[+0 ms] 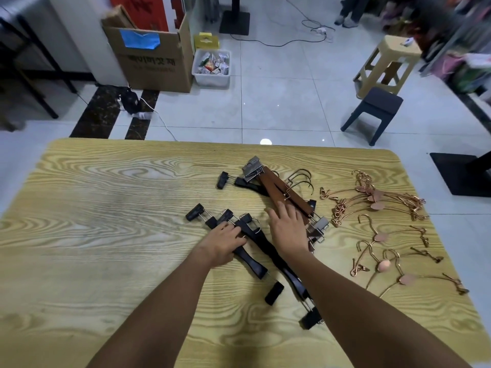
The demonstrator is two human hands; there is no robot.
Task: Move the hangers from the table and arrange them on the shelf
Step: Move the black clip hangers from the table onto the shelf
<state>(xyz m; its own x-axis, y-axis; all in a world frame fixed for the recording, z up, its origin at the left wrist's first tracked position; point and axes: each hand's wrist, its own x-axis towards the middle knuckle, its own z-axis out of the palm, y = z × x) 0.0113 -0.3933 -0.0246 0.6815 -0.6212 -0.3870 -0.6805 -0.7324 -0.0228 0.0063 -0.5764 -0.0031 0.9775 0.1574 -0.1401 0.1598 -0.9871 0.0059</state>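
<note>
Wood-grain table (pixel 106 221) on pale tiled floor (pixel 279 102) w/ cardboard box (pixel 156 65), beige stool (pixel 390 58) & dark stool (pixel 378 106).

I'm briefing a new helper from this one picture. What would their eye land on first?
The two hands at the middle of the wooden table: the left hand grips the black hangers, the right hand reaches open over the brown hangers just beyond. To their right lies a spread of gold wire hangers, some bunched, some loose. On the floor beyond, far left, stands a cardboard box with a blue patch.
</note>
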